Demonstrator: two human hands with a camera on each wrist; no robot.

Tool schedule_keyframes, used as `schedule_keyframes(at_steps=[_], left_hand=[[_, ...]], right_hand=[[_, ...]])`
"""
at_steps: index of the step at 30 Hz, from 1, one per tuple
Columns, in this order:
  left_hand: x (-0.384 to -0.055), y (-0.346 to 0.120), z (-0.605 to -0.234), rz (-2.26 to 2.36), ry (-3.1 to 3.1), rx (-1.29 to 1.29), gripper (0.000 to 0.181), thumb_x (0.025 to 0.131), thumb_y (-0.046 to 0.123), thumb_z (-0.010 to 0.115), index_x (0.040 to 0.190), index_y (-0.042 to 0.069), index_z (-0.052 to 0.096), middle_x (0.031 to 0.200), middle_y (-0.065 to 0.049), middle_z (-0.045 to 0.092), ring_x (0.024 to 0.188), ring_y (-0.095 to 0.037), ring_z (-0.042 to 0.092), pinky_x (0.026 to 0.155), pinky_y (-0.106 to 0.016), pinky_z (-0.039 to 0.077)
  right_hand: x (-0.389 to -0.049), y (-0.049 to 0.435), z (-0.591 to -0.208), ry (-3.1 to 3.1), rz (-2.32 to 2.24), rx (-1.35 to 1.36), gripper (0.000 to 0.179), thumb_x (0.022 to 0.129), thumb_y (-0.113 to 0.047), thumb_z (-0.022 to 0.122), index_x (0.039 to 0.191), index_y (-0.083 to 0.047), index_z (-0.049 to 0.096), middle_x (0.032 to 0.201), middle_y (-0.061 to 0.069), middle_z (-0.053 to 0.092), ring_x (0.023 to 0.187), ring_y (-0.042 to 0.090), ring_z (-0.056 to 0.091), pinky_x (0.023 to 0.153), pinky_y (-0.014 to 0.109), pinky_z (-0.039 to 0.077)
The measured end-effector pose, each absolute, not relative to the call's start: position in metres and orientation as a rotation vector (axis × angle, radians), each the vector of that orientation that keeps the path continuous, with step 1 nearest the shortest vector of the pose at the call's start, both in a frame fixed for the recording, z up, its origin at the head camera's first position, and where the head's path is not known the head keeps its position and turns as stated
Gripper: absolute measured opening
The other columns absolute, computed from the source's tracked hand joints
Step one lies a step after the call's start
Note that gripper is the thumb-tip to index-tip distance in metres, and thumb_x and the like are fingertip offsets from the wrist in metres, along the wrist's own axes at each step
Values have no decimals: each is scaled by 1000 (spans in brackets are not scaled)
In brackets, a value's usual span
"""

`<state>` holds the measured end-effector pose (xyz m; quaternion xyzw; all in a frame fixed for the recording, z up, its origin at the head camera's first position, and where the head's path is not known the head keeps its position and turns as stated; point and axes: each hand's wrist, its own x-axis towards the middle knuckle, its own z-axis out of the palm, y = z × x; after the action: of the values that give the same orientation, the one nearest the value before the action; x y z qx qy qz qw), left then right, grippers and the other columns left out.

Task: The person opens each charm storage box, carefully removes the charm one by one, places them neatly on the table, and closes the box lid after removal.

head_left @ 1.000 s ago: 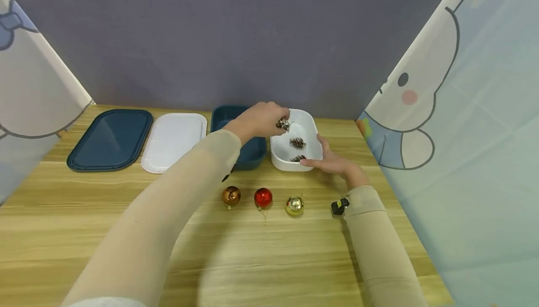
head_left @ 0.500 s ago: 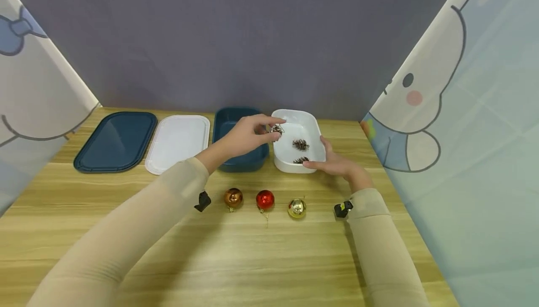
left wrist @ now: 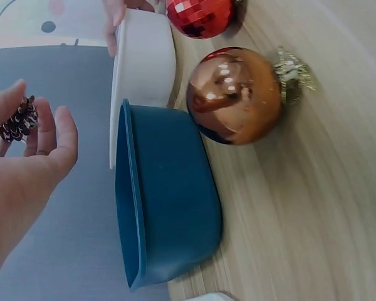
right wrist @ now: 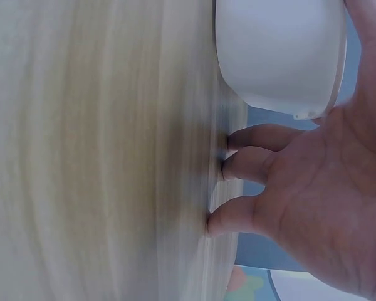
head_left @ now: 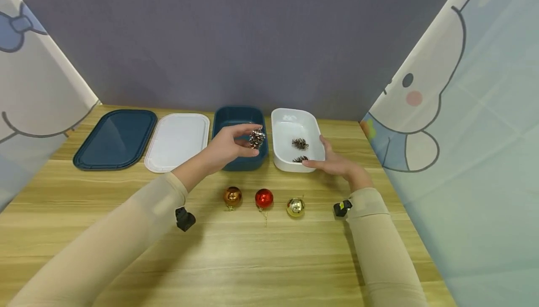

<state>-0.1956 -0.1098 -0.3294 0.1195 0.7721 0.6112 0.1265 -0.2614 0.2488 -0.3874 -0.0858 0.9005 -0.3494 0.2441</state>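
My left hand [head_left: 225,150] pinches a brown pine cone [head_left: 257,138] with whitish tips between thumb and fingers, above the right side of the dark blue box [head_left: 244,164]. In the left wrist view, the pine cone [left wrist: 19,120] is up in the fingers, apart from the blue box [left wrist: 175,194]. My right hand [head_left: 334,159] holds the white box [head_left: 280,163] at its front right corner, thumb over the front rim. The right wrist view shows several fingers [right wrist: 238,213] reaching down to the table beside the box. Inside it are two pine cones [head_left: 300,143], the nearer partly hidden.
In front of the boxes lie three shiny ball ornaments: a copper one [head_left: 232,196], a red one [head_left: 264,198] and a gold one [head_left: 295,207]. Left of the boxes are a white lid [head_left: 177,142] and a dark blue lid [head_left: 115,139]. A grey wall stands behind.
My left hand has carried the pine cone leftward out of the white box and over the dark blue box. My right hand has stayed at the white box's corner.
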Motion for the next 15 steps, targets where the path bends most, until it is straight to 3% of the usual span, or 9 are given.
schedule_keyframes(at_steps=[5, 8, 15], left_hand=[[-184, -119, -333, 1720, 2296, 314, 76, 95, 2, 79, 162, 21, 48, 147, -10, 55, 99, -16, 65, 79, -25, 53], [-174, -126, -338, 1668, 2345, 300, 76, 95, 10, 81, 162, 22, 47, 126, -14, 64, 94, -12, 66, 76, -26, 53], [-155, -144, -346, 1588, 2523, 349, 68, 93, 24, 85, 153, 21, 54, 150, -8, 58, 103, -19, 71, 90, -35, 53]], right_hand=[[-261, 251, -387, 2458, -953, -228, 131, 91, -71, 70, 167, -28, -26, 179, 25, -6, 165, 50, 9, 131, 70, 15], [-261, 252, -389, 2459, -949, -228, 132, 90, -72, 71, 167, -28, -26, 179, 25, -6, 164, 50, 8, 130, 70, 14], [-264, 252, -393, 2463, -938, -242, 131, 90, -73, 70, 167, -29, -27, 179, 25, -5, 164, 50, 10, 130, 70, 15]])
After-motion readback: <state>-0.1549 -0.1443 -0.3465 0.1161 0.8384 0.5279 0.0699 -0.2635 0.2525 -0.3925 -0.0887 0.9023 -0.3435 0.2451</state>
